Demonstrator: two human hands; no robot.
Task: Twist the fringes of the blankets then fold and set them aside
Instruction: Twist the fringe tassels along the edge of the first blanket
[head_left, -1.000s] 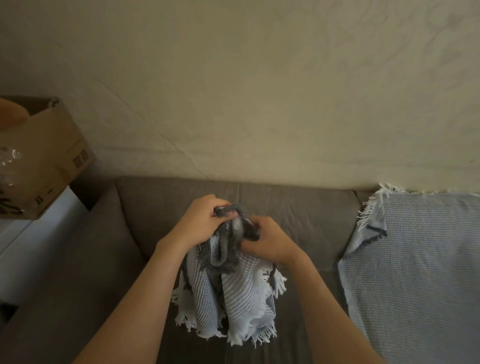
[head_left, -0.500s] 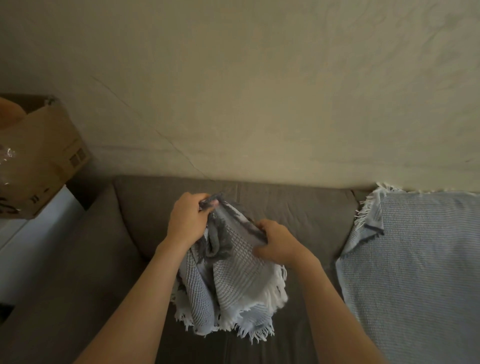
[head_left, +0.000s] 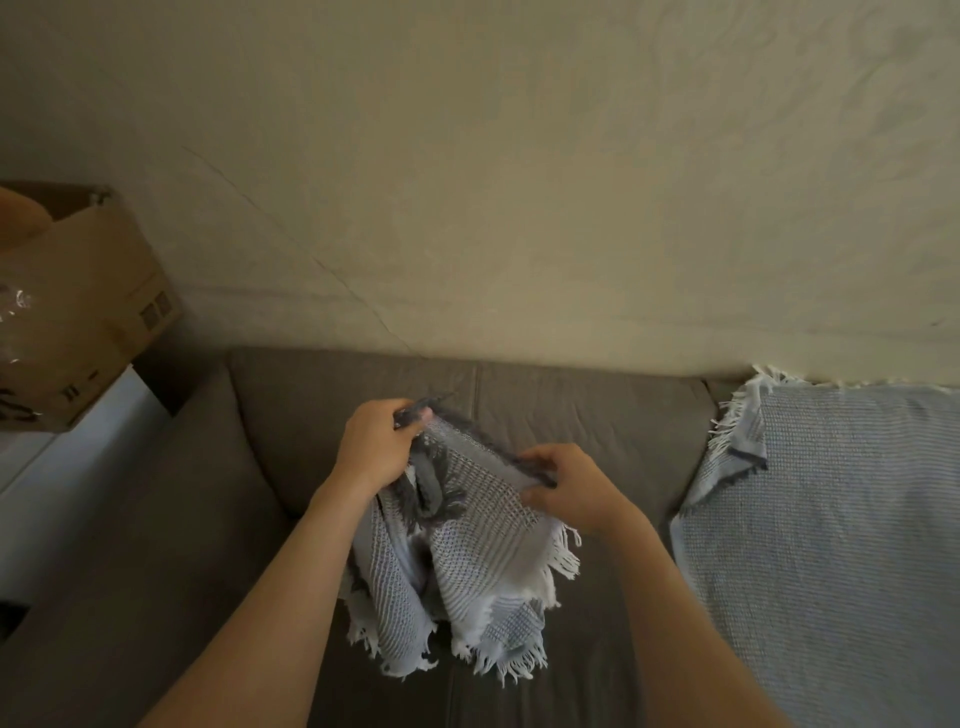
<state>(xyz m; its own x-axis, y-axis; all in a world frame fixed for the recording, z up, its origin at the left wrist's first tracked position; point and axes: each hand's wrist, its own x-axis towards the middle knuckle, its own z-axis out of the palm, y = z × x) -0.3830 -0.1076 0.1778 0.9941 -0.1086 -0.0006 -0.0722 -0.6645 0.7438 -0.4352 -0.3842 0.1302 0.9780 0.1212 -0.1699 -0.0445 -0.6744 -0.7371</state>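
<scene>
A small grey-and-white woven blanket (head_left: 467, 561) with white and dark fringes hangs in the air over a grey sofa. My left hand (head_left: 376, 447) pinches its dark top edge at the upper left. My right hand (head_left: 569, 486) pinches the same edge lower to the right, so the edge runs taut between them. The rest of the cloth droops in bunched folds, and its white fringe dangles near the seat. A second, pale blue blanket (head_left: 831, 545) with a white fringed corner lies spread over the sofa's right side.
The grey sofa (head_left: 260, 519) fills the lower view, with its backrest against a beige wall (head_left: 519, 182). A cardboard box (head_left: 88, 306) with clear plastic on it stands on a white surface (head_left: 62, 483) at the far left.
My hands have moved apart along the blanket's top edge, the right one sliding down and right. The bunched cloth has opened out between them.
</scene>
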